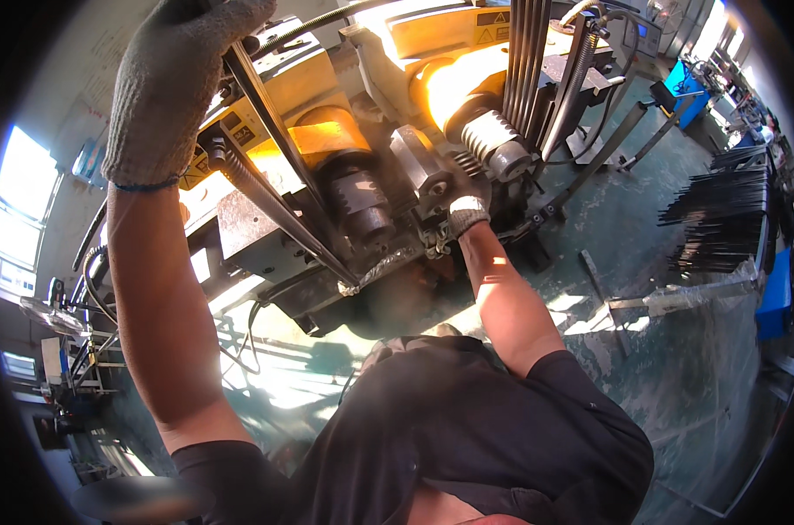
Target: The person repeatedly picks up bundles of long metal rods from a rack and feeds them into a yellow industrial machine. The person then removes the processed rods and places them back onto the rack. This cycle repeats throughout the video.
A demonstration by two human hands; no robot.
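Observation:
My left hand [174,83], in a grey knit glove, is raised at the upper left. Its fingers curl at the picture's top edge, beside the upper end of a slanting metal bar [274,118]; what they close on is cut off. My right hand [469,188], gloved too, reaches into the yellow machine [305,74]. Its fingers lie in dark shadow beside a steel block [420,164], so their grip is hidden. Left of the block is a cylindrical steel roller [359,199]; to its right is a ridged, thread-like roller [493,138].
Several long rods [526,57] stand upright at the machine's right side. A flexible metal hose [270,206] slants down its front left. On the right, a rack carries a pile of dark rods [720,210]. Metal legs [602,153] jut over the green floor [624,236].

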